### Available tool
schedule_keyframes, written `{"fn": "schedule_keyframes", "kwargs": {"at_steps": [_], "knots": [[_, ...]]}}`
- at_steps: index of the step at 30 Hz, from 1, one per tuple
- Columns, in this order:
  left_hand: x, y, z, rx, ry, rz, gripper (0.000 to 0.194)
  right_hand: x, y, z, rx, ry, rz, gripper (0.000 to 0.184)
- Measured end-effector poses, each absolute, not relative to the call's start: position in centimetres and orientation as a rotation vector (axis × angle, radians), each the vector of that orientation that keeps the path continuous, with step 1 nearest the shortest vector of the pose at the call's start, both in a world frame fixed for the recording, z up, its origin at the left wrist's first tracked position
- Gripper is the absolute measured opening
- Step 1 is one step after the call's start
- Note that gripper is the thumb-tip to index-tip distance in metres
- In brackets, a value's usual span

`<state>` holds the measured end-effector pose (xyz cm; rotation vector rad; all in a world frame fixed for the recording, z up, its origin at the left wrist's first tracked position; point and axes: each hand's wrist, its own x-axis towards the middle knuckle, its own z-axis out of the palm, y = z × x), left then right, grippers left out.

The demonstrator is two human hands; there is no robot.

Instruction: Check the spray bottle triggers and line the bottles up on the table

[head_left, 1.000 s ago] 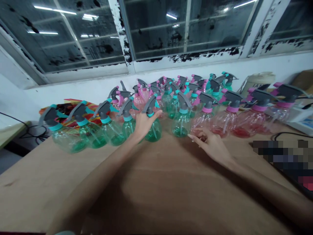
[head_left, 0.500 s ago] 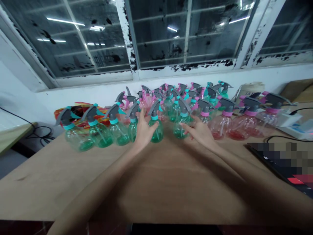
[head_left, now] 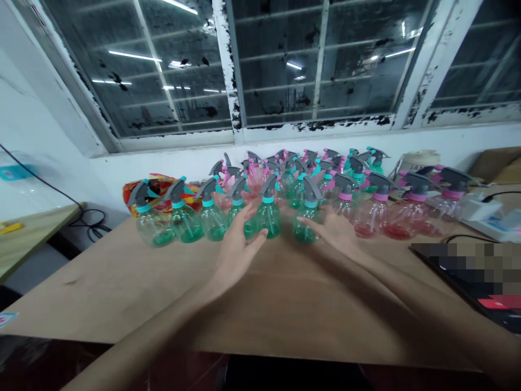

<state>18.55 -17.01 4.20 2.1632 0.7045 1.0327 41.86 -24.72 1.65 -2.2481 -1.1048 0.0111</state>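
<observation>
Green bottles point(head_left: 271, 220) and pink bottles point(head_left: 367, 218) looked mostly lined up, one gap left mid-frame; the left hand point(head_left: 238, 244) had fingers wide; whether the right hand point(head_left: 338, 234) gripped, I couldn't tell.

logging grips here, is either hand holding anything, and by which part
Cannot tell for certain: the right hand is at a green bottle, by its rounded body, perhaps gripping it; the left hand is beside another green bottle, with no clear grip.
</observation>
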Motion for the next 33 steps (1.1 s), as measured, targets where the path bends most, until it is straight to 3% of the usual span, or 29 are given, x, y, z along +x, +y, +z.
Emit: {"fn": "schedule_keyframes", "kwargs": {"at_steps": [6,10,14,18,26,33], "knots": [[20.5,-17.4,3.7,2.114,0.628,0.840,0.059,39.0,-28.7,2.0,-2.140,-1.252,-0.115,0.083],[22.5,-17.0,3.7,2.069,0.583,0.715,0.064,38.6,-30.0,2.4,-2.079,-1.279,0.140,0.084],[23.3,-17.0,3.7,2.090,0.536,0.635,0.048,38.4,-29.9,2.1,-1.976,-1.413,0.427,0.069],[22.4,-17.0,3.8,2.155,0.521,0.607,0.039,37.5,-29.5,1.8,-1.940,-1.462,0.398,0.055],[21.4,-16.9,5.5,2.154,0.543,0.708,0.058,34.7,-28.5,1.1,-1.897,-1.596,0.292,0.062],[22.1,-16.6,4.8,2.039,0.358,0.783,0.037,33.7,-27.9,0.3,-1.937,-1.698,0.103,0.079]]}}
